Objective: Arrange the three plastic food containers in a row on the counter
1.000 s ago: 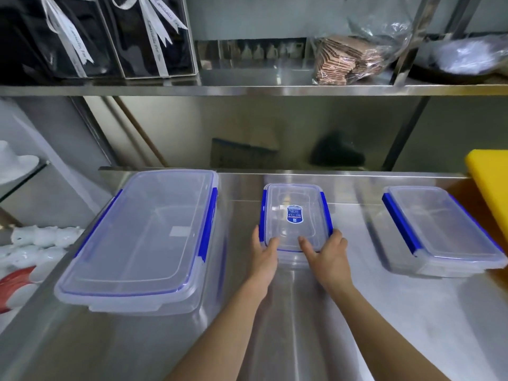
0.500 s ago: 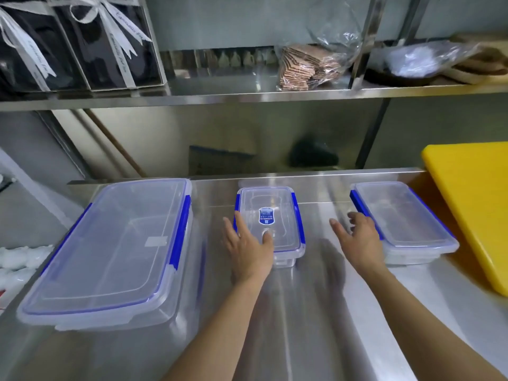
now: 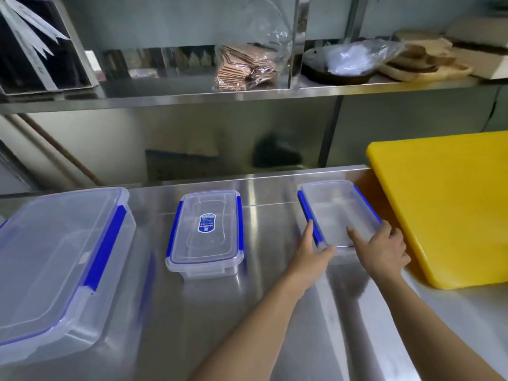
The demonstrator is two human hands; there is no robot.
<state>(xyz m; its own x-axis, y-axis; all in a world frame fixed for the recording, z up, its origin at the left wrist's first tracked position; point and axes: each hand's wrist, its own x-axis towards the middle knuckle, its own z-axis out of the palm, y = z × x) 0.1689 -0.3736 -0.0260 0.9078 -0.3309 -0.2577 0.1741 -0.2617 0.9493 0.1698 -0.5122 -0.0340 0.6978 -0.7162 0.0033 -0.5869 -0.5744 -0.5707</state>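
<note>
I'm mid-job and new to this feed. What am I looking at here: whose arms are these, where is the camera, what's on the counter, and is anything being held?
No machine: a person's bare arms, seen from a camera worn on their head, looking forward and down. On the steel counter sit three clear, blue-clipped containers: the large container, the labelled middle container and the right container, beside a yellow cutting board. The left hand and right hand grip the right container's near corners; it looks to rest on the counter. Shelves above hold supplies.
</note>
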